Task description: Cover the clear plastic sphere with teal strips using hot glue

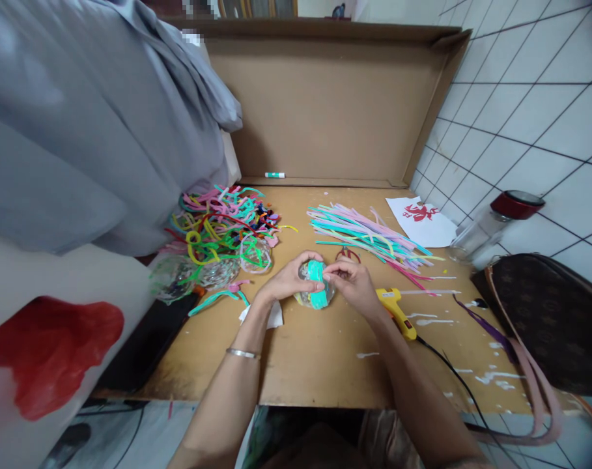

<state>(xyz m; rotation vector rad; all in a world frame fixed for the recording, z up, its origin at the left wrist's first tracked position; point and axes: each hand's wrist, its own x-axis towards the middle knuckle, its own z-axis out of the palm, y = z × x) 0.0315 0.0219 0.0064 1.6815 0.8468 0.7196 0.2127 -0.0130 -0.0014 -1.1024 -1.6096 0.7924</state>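
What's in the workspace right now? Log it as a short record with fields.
Left hand: grip around a round clear piece with a turquoise band
Right hand: fingertips close together at the band's right edge
Tool: yellow glue gun on the table, beside the right forearm
Left side: heap of bent, multicoloured pipe cleaners
Beyond right hand: bundle of straight pipe cleaners
Far right: bottle, brown bag
Back: marker by the cardboard

You can reach forward over the yellowish wooden tabletop [298, 205], between the tangled multicoloured heap of fuzzy stems [222, 225] and the straight pastel bundle [361, 233], up to the tall brown cardboard wall [325, 111]. Right of your bare right hand [352, 283], the yellow plastic glue gun [397, 312] and thin black cord [446, 362] obstruct.
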